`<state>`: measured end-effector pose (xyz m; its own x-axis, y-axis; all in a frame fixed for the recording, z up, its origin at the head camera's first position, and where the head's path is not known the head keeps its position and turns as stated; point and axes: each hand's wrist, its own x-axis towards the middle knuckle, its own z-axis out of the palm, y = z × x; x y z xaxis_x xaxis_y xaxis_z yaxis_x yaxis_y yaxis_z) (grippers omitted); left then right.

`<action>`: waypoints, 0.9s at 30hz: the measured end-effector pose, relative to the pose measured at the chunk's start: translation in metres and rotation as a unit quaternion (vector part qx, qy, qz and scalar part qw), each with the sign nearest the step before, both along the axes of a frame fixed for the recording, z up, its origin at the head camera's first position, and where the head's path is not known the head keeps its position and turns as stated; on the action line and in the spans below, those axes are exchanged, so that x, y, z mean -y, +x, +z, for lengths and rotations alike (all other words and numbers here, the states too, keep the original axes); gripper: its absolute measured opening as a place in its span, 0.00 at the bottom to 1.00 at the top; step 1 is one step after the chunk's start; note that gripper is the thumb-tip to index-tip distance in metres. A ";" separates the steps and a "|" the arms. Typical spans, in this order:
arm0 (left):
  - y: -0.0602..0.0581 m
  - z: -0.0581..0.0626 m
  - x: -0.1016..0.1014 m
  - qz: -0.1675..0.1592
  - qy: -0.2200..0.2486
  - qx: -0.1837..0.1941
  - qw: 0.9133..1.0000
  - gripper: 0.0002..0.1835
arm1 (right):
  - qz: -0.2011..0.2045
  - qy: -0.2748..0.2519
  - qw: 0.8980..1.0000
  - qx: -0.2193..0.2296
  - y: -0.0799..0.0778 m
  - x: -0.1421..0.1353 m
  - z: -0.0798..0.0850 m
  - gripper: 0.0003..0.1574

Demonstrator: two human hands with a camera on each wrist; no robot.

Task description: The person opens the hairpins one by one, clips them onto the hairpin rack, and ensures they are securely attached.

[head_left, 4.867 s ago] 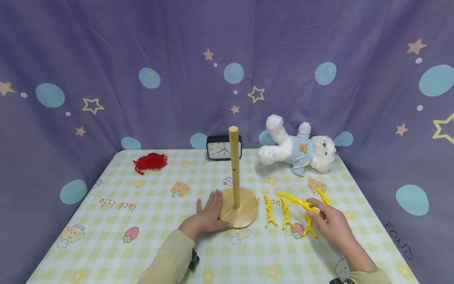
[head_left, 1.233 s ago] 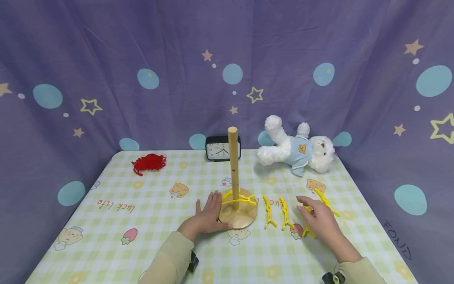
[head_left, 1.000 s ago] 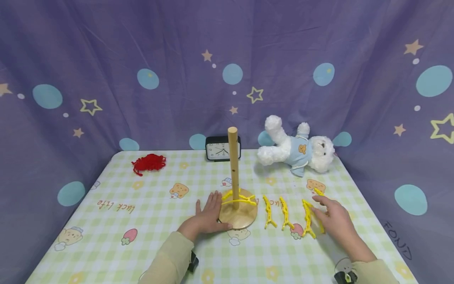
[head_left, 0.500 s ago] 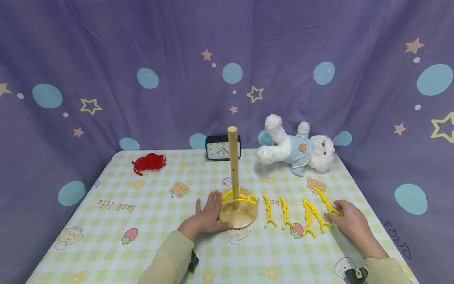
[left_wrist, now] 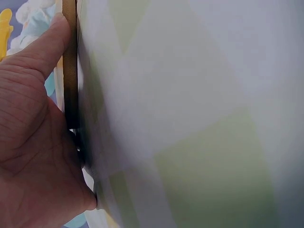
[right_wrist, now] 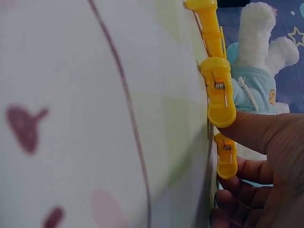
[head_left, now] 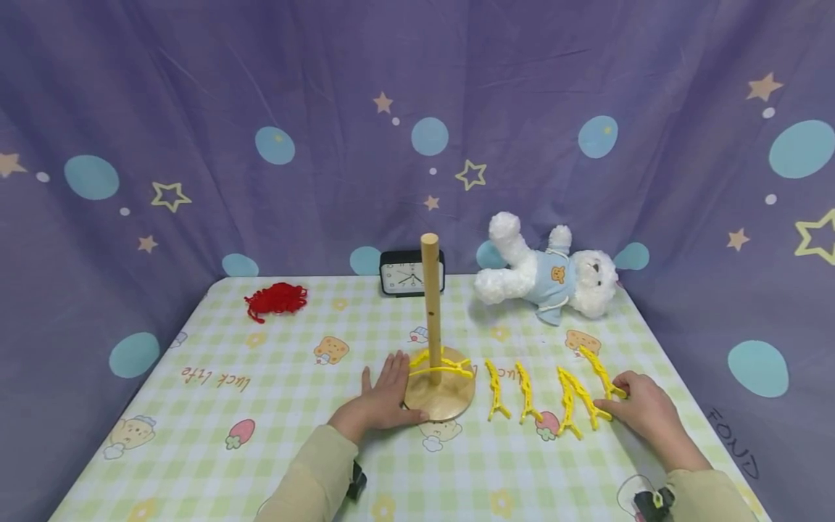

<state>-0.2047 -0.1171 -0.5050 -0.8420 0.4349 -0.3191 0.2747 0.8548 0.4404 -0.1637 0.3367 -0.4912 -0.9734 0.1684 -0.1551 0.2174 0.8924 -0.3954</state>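
Observation:
A wooden stand with a round base point(head_left: 438, 403) and an upright pole point(head_left: 432, 312) stands mid-table. My left hand point(head_left: 385, 400) rests flat at the base's left edge, fingers straight, thumb along its rim. One yellow hair clip point(head_left: 450, 371) lies on the base, its arms in front of and behind the pole. To the right lie several more yellow hair clips. My right hand point(head_left: 646, 406) pinches the forked end of the rightmost hair clip point(head_left: 596, 367) between thumb and curled fingers. In the right wrist view a nearer clip point(right_wrist: 219, 90) overlaps the thumb tip; its metal spring shows.
Behind the stand is a black-framed clock point(head_left: 401, 277). A white plush bear point(head_left: 548, 279) in a blue shirt lies back right, and a bundle of red yarn point(head_left: 279, 298) back left. A purple curtain point(head_left: 326, 217) closes off the table's back and sides.
The clip earlier in my right hand's grip appears to be the one round the pole. That hand has moved right, past the middle clips, to the rightmost one. My left hand has stayed put.

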 end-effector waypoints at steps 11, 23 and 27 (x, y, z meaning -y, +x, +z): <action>0.002 0.007 -0.001 -0.004 -0.002 0.001 1.000 0.63 | 0.006 0.002 1.000 -0.004 -0.001 -0.003 -0.001 0.38; 0.005 0.015 -0.002 -0.003 -0.009 0.001 1.000 0.62 | -0.015 -0.040 0.998 -0.042 0.004 0.006 0.005 0.32; 0.005 0.015 -0.002 -0.002 -0.009 0.002 1.000 0.62 | -0.007 -0.060 0.995 -0.085 0.007 0.014 0.011 0.30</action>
